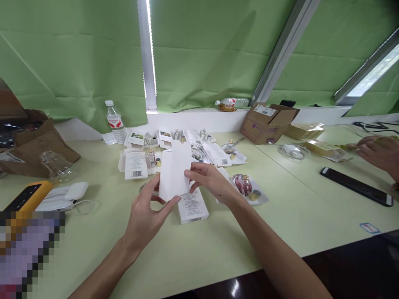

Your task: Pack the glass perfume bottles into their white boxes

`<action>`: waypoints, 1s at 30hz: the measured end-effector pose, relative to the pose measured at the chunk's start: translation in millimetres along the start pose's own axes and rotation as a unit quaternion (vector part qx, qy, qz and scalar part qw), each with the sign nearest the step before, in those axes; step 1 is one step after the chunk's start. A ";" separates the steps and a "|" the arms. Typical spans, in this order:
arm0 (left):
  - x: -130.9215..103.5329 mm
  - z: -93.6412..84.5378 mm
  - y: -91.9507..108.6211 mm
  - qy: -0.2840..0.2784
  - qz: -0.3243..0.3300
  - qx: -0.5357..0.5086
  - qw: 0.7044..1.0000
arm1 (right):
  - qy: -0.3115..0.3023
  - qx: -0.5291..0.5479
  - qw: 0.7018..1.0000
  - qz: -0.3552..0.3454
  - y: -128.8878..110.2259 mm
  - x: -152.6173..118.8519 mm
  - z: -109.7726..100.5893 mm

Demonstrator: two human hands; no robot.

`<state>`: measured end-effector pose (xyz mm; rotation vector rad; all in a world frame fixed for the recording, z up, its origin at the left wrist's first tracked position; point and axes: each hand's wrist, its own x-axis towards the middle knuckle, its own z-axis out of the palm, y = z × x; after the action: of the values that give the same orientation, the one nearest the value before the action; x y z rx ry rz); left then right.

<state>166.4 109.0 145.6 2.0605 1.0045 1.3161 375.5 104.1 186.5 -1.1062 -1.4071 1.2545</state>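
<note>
A plain white carton (175, 174) is held upright above the table between both hands. My left hand (149, 207) grips its lower left side, thumb at the bottom edge. My right hand (207, 180) pinches its right edge. Just below and behind it lies a white printed box (193, 207) with a barcode. Behind are several opened white boxes with small glass bottles and gold caps, among them a box with barcode (136, 165) at the left. To the right, a dark pink bottle (242, 185) rests with a gold cap (256, 195) in a white tray (263, 198).
A water bottle (115, 122) stands at the back left; another bottle (233, 102) lies on the ledge. An open cardboard box (264, 124) sits back right. A black phone (356, 186) and another person's hand (380, 151) are at the right, a yellow device (28, 197) at the left.
</note>
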 end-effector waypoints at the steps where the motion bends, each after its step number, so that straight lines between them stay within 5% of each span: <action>1: 0.3 -0.3 0.7 0.002 0.003 0.006 1.000 | 0.000 -0.003 1.000 -0.001 -0.1 -0.1 0.3; 8: 0.7 -0.2 -0.3 0.007 0.094 0.037 0.995 | 0.005 0.024 1.000 0.005 -1.6 0.5 3.0; 15: -0.8 -0.7 -4.4 -0.051 0.165 0.091 0.981 | -0.024 0.043 0.999 -0.002 2.3 1.5 1.5; 26: 1.6 -0.1 -8.7 -0.039 0.186 0.166 0.968 | -0.009 0.119 0.991 0.059 7.4 4.1 3.5; 30: 0.4 0.5 -8.0 -0.041 0.186 0.173 0.966 | -0.049 0.137 0.986 0.077 6.6 2.0 4.9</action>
<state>164.4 114.1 139.8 2.6482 0.8894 1.2856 370.6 105.8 179.8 -0.9882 -1.1932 1.5796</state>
